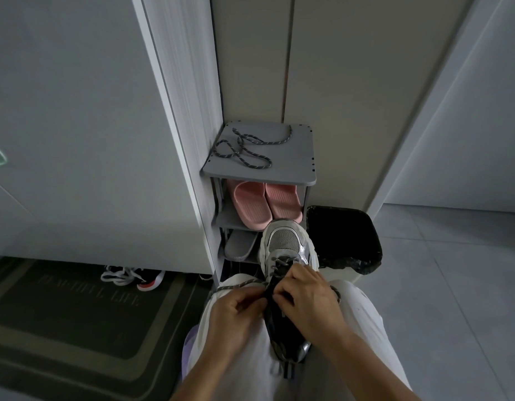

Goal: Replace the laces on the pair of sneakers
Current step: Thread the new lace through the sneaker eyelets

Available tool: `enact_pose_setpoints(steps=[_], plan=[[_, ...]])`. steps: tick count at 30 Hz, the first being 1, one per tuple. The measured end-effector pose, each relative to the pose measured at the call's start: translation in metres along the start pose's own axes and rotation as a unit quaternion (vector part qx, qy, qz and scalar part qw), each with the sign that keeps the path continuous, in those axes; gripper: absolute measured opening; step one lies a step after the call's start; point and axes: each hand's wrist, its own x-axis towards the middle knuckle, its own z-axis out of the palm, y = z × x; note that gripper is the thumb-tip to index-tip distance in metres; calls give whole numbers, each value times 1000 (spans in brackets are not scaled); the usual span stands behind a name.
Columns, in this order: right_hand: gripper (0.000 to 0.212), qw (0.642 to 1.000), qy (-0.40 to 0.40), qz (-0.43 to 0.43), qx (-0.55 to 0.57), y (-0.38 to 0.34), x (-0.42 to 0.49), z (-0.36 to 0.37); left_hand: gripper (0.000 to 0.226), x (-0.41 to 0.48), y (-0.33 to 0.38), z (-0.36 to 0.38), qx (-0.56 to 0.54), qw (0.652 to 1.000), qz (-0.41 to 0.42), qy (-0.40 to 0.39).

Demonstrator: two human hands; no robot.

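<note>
A: What does the doormat [77, 328] at lower left say?
B: It is mostly too dim to read; the last word looks like "LIFE".
A: And the shoe?
B: Below the shoe rack [296, 175], the sneaker [285, 247] lies on the person's lap at lower centre. The right hand [308, 302] grips its tongue, and the left hand [239, 311] pinches the lace [239, 285].

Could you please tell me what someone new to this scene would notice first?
The left hand pinches the threaded lace and the right hand grips the grey sneaker on the person's lap, bottom centre. Beyond it, a loose lace lies coiled on top of the shoe rack, with pink slippers on the shelf beneath.
</note>
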Motion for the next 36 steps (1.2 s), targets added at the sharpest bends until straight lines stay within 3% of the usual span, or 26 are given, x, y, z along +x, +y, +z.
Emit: enact_pose_setpoints(steps=[5,9,14,16,18,21,23,25,26,28,31,33,36], plan=[[22,999,11,-31,-19,-1,4,7,15,5,-5,0,-14,1000,-26,1],[9,998,35,-24,41,4,2,6,15,14,-8,-1,-24,998,-62,1],[53,990,84,82,84,24,-8,-8,15,23,-11,-39,-202,962,-135,123],[58,968,84,169,164,30,-15,-11,15,25,-18,-68,-245,940,-166,170],[46,938,73,232,248,32,-20,-8,16,26,-27,-95,-263,922,-193,209],[30,915,45,256,310,27,-25,-1,12,25,-43,-108,-171,932,-230,221],[28,917,19,251,310,20,-25,-1,7,23,-45,-96,31,957,-207,201],[33,927,-3,236,293,15,-23,-2,13,19,-36,-75,231,951,-80,188],[36,934,-7,224,279,14,-21,-3,15,16,-28,-62,255,952,-7,170],[40,951,-4,184,249,13,-18,-2,15,11,-11,-37,225,968,66,87],[50,969,17,132,209,14,-19,3,10,11,-6,-5,206,976,74,-23],[58,970,28,128,202,13,-20,3,9,14,-8,2,199,977,74,-19],[44,970,38,129,201,14,-22,-1,13,14,-12,-7,176,983,55,-8]])
